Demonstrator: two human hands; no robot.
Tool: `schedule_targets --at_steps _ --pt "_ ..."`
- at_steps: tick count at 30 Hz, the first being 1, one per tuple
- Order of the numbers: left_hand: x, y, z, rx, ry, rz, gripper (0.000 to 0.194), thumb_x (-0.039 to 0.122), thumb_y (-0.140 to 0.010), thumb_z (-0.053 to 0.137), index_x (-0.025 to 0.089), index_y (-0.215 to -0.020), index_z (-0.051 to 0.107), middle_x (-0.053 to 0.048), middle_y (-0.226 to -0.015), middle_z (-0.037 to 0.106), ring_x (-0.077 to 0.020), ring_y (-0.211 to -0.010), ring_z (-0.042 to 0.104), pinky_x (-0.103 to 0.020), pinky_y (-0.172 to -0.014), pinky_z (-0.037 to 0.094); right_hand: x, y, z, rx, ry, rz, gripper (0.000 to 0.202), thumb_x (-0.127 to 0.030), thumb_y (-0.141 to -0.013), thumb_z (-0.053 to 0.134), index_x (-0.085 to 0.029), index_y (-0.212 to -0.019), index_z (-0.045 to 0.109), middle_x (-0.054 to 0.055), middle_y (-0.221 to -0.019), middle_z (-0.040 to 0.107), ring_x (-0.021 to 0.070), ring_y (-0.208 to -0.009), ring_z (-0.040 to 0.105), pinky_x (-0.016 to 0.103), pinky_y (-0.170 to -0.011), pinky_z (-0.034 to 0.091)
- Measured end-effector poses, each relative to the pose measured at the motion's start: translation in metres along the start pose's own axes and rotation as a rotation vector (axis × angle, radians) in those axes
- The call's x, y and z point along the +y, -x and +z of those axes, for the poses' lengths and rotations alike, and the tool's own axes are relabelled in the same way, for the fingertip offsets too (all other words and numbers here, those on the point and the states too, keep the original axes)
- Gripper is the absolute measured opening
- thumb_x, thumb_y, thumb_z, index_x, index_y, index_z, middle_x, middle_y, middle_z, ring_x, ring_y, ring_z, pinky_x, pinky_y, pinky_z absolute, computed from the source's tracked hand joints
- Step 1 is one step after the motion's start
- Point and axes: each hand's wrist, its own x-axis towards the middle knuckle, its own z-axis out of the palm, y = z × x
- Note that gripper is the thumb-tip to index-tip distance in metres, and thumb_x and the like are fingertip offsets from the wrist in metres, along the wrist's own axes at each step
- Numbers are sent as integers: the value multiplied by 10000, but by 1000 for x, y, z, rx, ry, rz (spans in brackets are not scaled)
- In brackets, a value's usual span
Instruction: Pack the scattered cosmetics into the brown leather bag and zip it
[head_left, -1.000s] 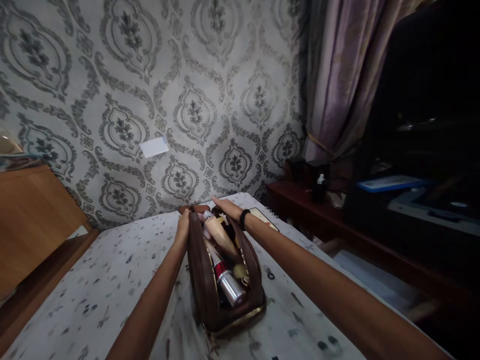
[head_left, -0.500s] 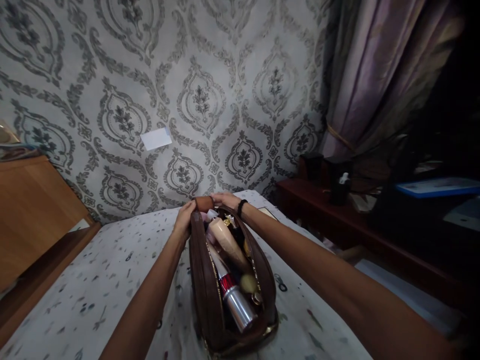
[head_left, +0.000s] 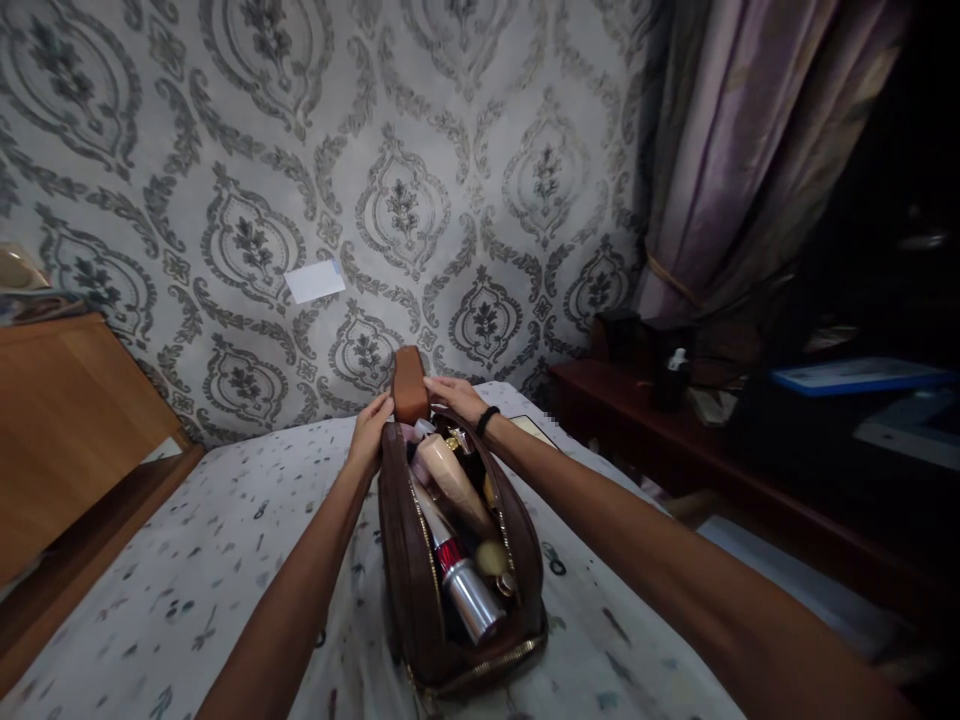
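Observation:
A brown cosmetic bag [head_left: 401, 560] lies unzipped on the bed, its mouth gaping upward. Inside I see a silver bottle [head_left: 476, 598] with a red band, a beige tube [head_left: 454, 478], a round yellowish item [head_left: 492, 558] and other small toiletries. A tan strap handle [head_left: 409, 385] stands up at the far end. My left hand [head_left: 369, 432] is closed at the far left corner, fingertips against the bag beside the strap. My right hand [head_left: 456, 397] has its fingertips pressed to the strap's right side; its lower fingers are partly hidden behind the bag's rim.
The bed [head_left: 247, 570] has a white patterned sheet and meets a patterned wall [head_left: 480, 200]. A wooden headboard-like panel [head_left: 75, 410] rises at left. On the right is a dark red shelf [head_left: 600, 400] with a small bottle [head_left: 675, 375] and a blue-edged flat item [head_left: 855, 376].
The tan strap has swung from lying low between my hands to standing upright. My right hand has shifted slightly to its right side; my left hand stays at the corner.

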Motion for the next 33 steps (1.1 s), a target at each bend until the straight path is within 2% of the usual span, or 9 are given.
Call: schedule_targets --at_steps 4,8,11,17,21,24,29,33 --pt "14 3 6 14 -33 41 546 433 -717 761 194 -1198 664 -76 -1176 718 -263 -1139 640 -368 -1007 481 -11 10 5 -34 16 -8 347 -384 -622 866 -159 -796 668 -4 -729 691 106 -639 601 237 -638 447" --pt "23 7 12 87 -101 60 557 423 -760 729 186 -1247 601 -89 -1108 723 -267 -1114 646 -387 -992 490 -17 21 9 -45 39 -44 350 -401 -620 855 -160 -717 621 -36 -616 617 89 -565 528 229 -577 397" --pt "24 13 16 117 -120 67 522 424 -778 712 178 -1222 596 -104 -1125 706 -268 -1118 638 -387 -993 484 -20 28 11 -34 48 -83 395 -422 -586 860 -173 -722 586 -60 -592 578 83 -552 496 227 -561 372" --pt "27 21 24 115 -132 113 422 455 -789 681 186 -1110 630 -83 -1069 709 -256 -1077 640 -365 -966 484 -25 39 15 -35 90 -131 502 -437 -510 871 -186 -843 592 -42 -695 631 120 -652 564 233 -601 401" --pt "28 22 26 89 -136 138 345 471 -803 638 167 -964 659 -72 -1012 710 -235 -1006 646 -339 -938 485 -27 45 16 -34 142 -170 419 -456 -576 822 -183 -790 587 -41 -687 614 117 -650 542 237 -614 401" --pt "30 25 27 81 -138 146 338 474 -803 631 160 -925 663 -57 -975 707 -213 -963 641 -317 -914 485 -27 51 17 -23 188 -213 350 -457 -636 771 -182 -742 582 -48 -666 587 121 -664 528 245 -643 406" --pt "35 35 33 105 -138 160 325 448 -832 627 162 -983 660 -45 -1024 697 -196 -993 624 -296 -927 463 -27 59 24 -3 245 -291 272 -420 -695 716 -188 -762 591 -31 -734 621 149 -763 565 280 -756 447" --pt "38 40 37 86 -136 157 282 401 -899 605 162 -1040 657 -63 -1096 683 -201 -1035 620 -335 -940 482 -25 65 31 -14 281 -321 215 -379 -709 674 -196 -795 601 -17 -763 641 168 -802 579 303 -787 465"
